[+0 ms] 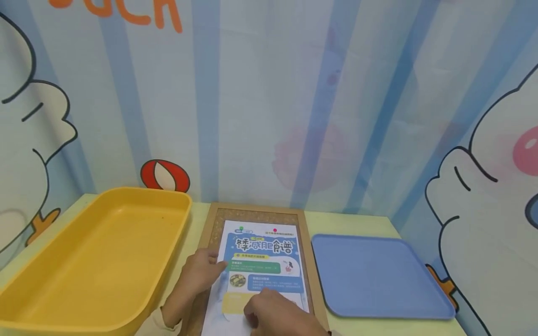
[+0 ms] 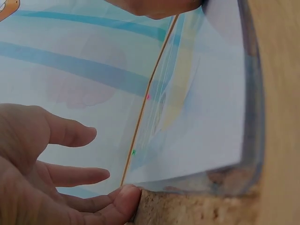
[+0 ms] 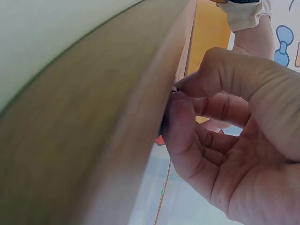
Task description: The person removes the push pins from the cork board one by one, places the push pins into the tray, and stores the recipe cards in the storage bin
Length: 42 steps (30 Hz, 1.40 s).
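Observation:
A printed poster (image 1: 262,270) with Chinese text lies on a wood-framed cork board (image 1: 252,215). A green push pin (image 1: 241,228) and a pink push pin (image 1: 275,230) stand at its top. My left hand (image 1: 202,271) rests at the poster's left edge, its fingers loosely extended in the left wrist view. Over the poster's lower part is my right hand (image 1: 279,313). In the right wrist view its thumb and forefinger pinch a small thing (image 3: 174,88) close to the board's surface; the fingertips hide most of it, so its kind is unclear.
A deep yellow tray (image 1: 105,261) stands left of the board. On the right lies a flat blue tray (image 1: 378,275). Behind the pale yellow table (image 1: 353,220) hangs a striped cartoon curtain (image 1: 260,93).

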Available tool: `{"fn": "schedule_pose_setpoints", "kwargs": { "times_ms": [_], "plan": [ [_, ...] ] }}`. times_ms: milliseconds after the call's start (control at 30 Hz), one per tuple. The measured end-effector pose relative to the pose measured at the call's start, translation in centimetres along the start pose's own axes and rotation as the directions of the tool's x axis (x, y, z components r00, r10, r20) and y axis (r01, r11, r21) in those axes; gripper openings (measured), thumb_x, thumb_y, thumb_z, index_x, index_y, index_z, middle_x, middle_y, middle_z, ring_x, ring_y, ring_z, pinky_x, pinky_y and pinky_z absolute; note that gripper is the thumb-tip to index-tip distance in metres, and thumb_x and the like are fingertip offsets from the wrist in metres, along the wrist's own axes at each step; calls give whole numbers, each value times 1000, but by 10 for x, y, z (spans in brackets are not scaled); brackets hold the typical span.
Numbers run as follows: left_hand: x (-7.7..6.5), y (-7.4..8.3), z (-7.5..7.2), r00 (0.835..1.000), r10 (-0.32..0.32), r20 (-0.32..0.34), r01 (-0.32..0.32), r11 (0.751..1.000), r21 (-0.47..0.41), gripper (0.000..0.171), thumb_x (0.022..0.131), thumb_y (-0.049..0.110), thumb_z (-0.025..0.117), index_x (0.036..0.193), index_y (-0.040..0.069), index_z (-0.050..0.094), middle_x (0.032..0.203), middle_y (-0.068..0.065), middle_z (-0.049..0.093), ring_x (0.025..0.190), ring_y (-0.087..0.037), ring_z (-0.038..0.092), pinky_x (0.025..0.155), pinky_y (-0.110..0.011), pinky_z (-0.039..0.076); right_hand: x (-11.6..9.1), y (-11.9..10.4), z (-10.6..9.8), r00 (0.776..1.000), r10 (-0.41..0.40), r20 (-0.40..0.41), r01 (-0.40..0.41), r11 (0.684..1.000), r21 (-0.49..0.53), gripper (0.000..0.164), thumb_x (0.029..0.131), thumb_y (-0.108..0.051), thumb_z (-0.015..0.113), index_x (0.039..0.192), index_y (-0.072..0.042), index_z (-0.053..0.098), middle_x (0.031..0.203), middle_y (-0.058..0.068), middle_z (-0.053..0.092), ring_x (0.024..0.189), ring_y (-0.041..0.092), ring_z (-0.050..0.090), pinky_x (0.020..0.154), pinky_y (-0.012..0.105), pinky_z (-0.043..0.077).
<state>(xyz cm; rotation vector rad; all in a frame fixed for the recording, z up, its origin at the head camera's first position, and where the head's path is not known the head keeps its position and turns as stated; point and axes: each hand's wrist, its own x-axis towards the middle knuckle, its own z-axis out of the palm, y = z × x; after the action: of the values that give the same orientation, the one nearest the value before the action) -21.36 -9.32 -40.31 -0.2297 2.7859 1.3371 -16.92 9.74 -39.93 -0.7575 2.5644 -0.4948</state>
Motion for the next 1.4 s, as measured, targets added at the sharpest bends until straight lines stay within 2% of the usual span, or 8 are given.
{"fn": "schedule_pose_setpoints", "kwargs": {
  "times_ms": [267,500,667,833,967,1067,1200,1400],
  "plan": [
    [4,-4,-2,1000,-13,13,12,1000,19,42,91,16,68,125,-8,62,114,-27,69,96,-33,69,70,-38,58,-3,2,-2,1000,-7,-1,7,994,112,10,79,-9,77,75,-19,74,61,-10,58,55,6,47,49,22,43],
    [-4,-3,-9,998,-37,44,29,987,161,20,92,17,67,93,-3,61,71,-12,60,56,-20,57,44,-24,41,-4,3,-4,1000,-4,-11,6,978,208,16,76,-3,74,74,-18,73,63,-8,60,56,8,49,51,24,44],
    [-8,-2,-8,994,-61,90,43,981,191,20,92,17,68,93,-2,61,69,-10,59,48,-17,58,38,-21,41,-6,3,-6,1000,-10,-20,14,978,206,16,76,-3,74,78,-18,75,65,-9,62,58,7,51,53,23,45],
    [-8,-5,-5,995,-27,96,7,980,199,26,84,11,77,98,-5,63,73,-11,61,50,-17,61,40,-22,47,-5,1,-5,1000,-18,-22,22,985,170,17,75,-3,74,73,-19,72,60,-9,54,55,7,45,48,23,39],
    [-7,-5,-3,991,-15,130,-13,978,207,58,70,9,89,118,-7,60,90,-16,65,63,-21,64,48,-28,52,-4,-1,-4,1000,11,-1,-11,988,155,16,77,-4,74,73,-20,72,59,-8,53,55,7,45,47,23,37],
    [-7,-4,-1,987,23,159,-63,966,250,85,59,10,94,132,-8,54,109,-23,65,85,-29,65,70,-40,59,-4,-1,-3,1000,25,9,-26,989,147,15,77,-5,75,76,-20,75,60,-8,57,55,7,47,48,23,39],
    [-7,-3,3,977,61,203,-122,946,301,95,53,10,97,136,-7,53,122,-27,62,105,-38,60,94,-55,51,-3,0,-3,1000,16,6,-17,990,141,15,77,-4,76,76,-19,76,61,-9,60,54,6,48,47,22,41],
    [-8,1,5,960,-6,281,-94,936,341,99,55,12,97,141,-4,50,132,-29,57,102,-34,61,79,-43,58,3,-1,-2,1000,4,9,-5,998,69,16,72,-3,77,66,-17,72,54,-10,56,52,5,47,44,20,40]
  ]
}}
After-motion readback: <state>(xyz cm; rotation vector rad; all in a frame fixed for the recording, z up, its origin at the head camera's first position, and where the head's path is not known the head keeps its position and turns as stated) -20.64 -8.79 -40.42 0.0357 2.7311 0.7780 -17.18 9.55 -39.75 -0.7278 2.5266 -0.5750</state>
